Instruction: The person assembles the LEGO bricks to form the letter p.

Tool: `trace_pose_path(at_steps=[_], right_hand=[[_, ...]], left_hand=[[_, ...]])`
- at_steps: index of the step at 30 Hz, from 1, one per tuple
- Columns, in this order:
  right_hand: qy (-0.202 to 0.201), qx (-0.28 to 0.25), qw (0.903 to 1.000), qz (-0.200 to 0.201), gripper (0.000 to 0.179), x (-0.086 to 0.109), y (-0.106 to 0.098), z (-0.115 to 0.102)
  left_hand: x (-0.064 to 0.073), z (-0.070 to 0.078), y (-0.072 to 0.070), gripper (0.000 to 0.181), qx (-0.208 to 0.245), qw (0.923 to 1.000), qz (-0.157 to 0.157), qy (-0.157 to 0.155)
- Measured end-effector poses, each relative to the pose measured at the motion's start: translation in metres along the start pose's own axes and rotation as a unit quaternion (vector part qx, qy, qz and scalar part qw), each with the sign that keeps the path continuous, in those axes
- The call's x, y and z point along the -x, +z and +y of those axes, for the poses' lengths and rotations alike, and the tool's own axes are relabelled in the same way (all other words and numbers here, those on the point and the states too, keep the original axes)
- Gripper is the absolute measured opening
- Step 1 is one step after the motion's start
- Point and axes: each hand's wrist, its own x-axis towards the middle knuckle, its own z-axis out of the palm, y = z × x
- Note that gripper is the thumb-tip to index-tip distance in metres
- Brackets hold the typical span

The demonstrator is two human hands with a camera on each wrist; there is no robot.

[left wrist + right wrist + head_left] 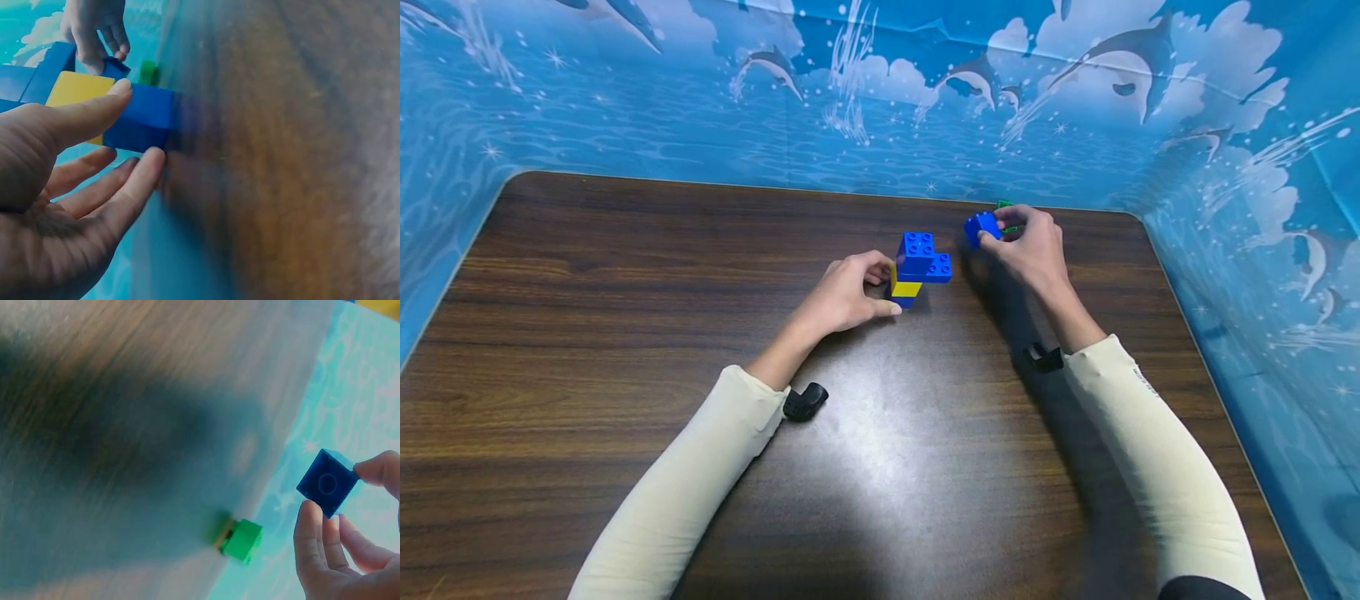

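Note:
A stack of toy building bricks stands upright on the table: blue at the bottom, yellow above it, and blue bricks on top, one jutting out to the right. My left hand holds the stack low on its left side. In the left wrist view the thumb lies over the yellow and blue bricks, with fingertips at the bottom blue brick. To the right of the stack, my right hand pinches a loose blue brick between thumb and fingers. Its hollow underside shows in the right wrist view.
A green brick sits near the table's far edge, mostly hidden behind my right hand in the head view. The dark wooden table ends at a blue dolphin-print curtain at the back and sides.

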Motion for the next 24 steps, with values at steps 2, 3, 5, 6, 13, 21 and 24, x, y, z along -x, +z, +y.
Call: trace_pose_path(at_steps=[2,3,5,6,13,21,24], right_hand=[[-0.003,-0.003,1.0,-0.004,0.047,0.003,-0.003,-0.003],[-0.006,-0.006,0.9999,-0.006,0.047,0.004,-0.005,-0.004],[-0.013,-0.015,0.9998,-0.009,0.046,0.007,-0.008,-0.007],[-0.017,-0.018,0.9996,-0.01,0.046,0.009,-0.01,-0.009],[-0.055,-0.066,0.996,-0.024,0.044,0.02,-0.02,-0.019],[-0.096,-0.163,0.9815,-0.031,0.039,0.034,-0.018,-0.023],[-0.103,-0.179,0.9779,-0.031,0.039,0.038,-0.018,-0.023]], left_hand=[[0.001,0.002,-0.003,0.061,0.003,1.0,0.002,0.003],[0.002,0.003,-0.005,0.061,0.005,1.0,0.006,0.006],[0.004,0.006,-0.009,0.063,0.015,0.9996,0.017,0.017],[0.004,0.008,-0.011,0.064,0.022,0.9992,0.023,0.024],[0.011,0.026,-0.022,0.065,0.076,0.9914,0.073,0.078],[0.017,0.047,-0.018,0.063,0.081,0.9859,0.097,0.109],[0.015,0.049,-0.015,0.06,0.074,0.9861,0.102,0.109]])
